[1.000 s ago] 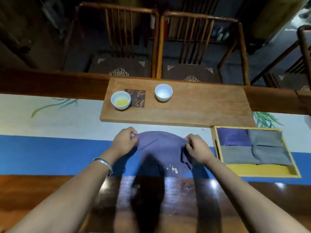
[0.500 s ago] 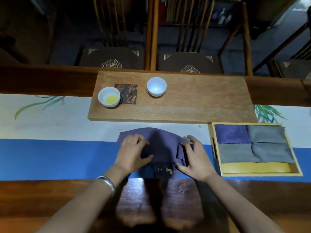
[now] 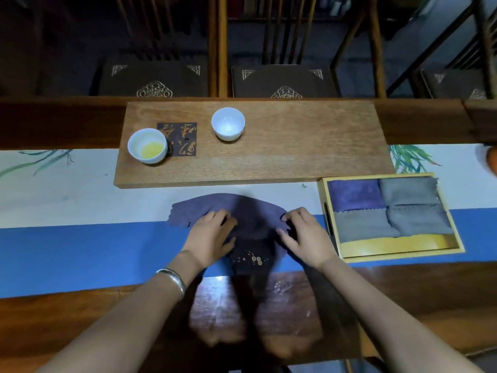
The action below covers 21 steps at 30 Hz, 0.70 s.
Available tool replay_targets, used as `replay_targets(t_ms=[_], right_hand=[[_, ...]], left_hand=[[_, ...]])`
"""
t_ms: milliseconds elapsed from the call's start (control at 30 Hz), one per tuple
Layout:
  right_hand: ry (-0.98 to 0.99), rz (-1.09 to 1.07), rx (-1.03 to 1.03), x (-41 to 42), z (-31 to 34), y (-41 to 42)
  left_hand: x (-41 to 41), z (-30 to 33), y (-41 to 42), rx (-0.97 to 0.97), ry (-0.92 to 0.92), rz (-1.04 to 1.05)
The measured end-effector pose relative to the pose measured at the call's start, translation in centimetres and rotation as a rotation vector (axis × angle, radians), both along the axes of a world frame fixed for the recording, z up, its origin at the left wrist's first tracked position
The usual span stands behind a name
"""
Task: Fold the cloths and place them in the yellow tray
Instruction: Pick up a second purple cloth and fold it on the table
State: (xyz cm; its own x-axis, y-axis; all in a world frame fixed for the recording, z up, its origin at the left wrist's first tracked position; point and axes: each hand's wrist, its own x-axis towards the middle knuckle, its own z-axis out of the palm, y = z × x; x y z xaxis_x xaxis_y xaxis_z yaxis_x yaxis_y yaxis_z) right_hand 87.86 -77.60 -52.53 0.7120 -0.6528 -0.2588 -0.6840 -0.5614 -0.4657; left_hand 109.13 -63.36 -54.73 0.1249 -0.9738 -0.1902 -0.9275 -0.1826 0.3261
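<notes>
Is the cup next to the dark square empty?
No. The white cup beside the dark square coaster holds a little yellow liquid at the bottom. The other white cup looks empty.

left hand (image 3: 212, 235), right hand (image 3: 306, 238), palms down, fingers spread

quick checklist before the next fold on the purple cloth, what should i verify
1. Both hands on the purple cloth: ok. The left hand and right hand press flat on it.
2. Cloth lying flat: cannot tell; its middle is in shadow.
3. Cloth clear of the long wooden board: ok, a strip of table runner shows between them.
4. Cups out of the way: ok. The white cup with yellow liquid and the empty white cup stand on the board, beyond the cloth.
5. Room in the yellow tray: ok. Four folded cloths fill its far part; the near strip is bare.
</notes>
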Motion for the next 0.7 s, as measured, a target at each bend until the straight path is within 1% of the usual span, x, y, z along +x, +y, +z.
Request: replay_targets(t_ms=[100,133,233,300,400,533,700], right_hand=[[0.154,0.137,0.030,-0.6,-0.1,-0.5],[0.170,0.158,0.023,-0.7,-0.3,-0.5],[0.089,0.058,0.022,-0.8,-0.5,-0.3],[0.030,-0.010,0.021,-0.6,-0.4,-0.2],[-0.025,-0.054,0.002,-0.6,0.3,0.0],[-0.038,-0.123,-0.024,-1.1,1.7,0.5],[-0.033,-0.022,-0.087,-1.8,4.2,0.4]], left_hand=[[0.7,0.2,0.0,0.048,0.005,-0.048],[0.9,0.3,0.0,0.067,0.011,-0.054],[1.8,0.5,0.1,0.087,0.097,-0.043],[2.2,0.7,0.3,0.088,0.185,0.023],[2.7,1.1,1.1,0.106,0.239,0.149],[2.8,2.1,2.7,-0.001,0.265,0.234],[3.5,5.1,3.8,-0.180,0.354,0.321]])
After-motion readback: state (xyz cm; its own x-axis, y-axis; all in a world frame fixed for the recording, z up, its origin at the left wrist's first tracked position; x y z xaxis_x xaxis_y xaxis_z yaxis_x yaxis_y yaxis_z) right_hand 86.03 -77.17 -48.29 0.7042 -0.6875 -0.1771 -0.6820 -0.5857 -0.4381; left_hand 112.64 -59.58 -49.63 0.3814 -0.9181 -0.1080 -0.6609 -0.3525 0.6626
